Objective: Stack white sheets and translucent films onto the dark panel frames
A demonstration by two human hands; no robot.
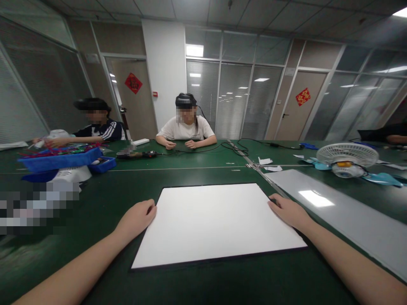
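A white board [216, 220] with a thin black edge lies flat on the green table in front of me. At its left edge is my left hand [138, 217], closed, with the fingers curled in against the board's side. My right hand [291, 213] is closed at the opposite edge, its fingertips touching the rim. The undersides of both hands are hidden, so how far the fingers reach beneath the board does not show.
A glossy pale panel [343, 207] lies to the right, with a fan with blue blades [346, 159] behind it. Blue trays [60, 160] of wires stand at left. One person [187, 127] sits opposite, another [98, 127] at far left. Black cables [235, 148] cross the table.
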